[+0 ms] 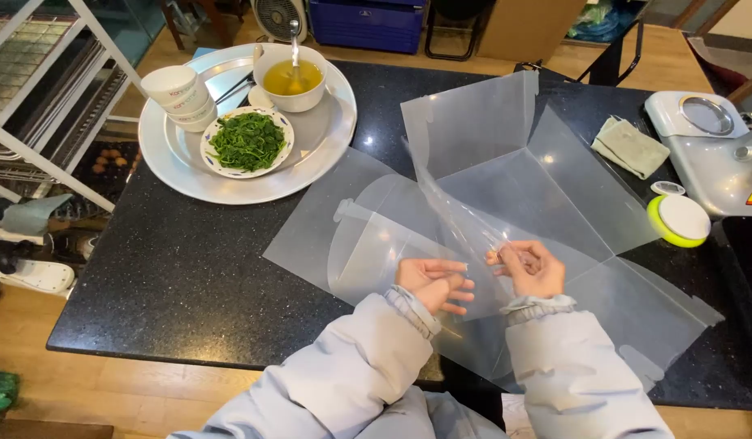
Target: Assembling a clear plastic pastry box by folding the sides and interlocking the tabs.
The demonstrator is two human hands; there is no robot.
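A large clear plastic sheet [506, 179], creased into panels like a flat unfolded box, lies across the black stone table [189, 268]. One rear panel stands tilted upward. My right hand [532, 267] pinches a thin clear film or flap that rises from the sheet toward the upright panel. My left hand [434, 283] is beside it, palm up with fingers apart, resting on or just over the sheet's near edge. A second clear piece with a rounded outline [351, 236] lies flat to the left, partly under the sheet. Both arms wear pale grey padded sleeves.
A round metal tray [327, 154] at the back left carries a plate of green vegetables [247, 141], a bowl of yellow broth with a spoon [292, 79] and stacked cups [179, 96]. A folded cloth [630, 146], a yellow-rimmed white disc [678, 219] and a white machine [709, 146] sit right.
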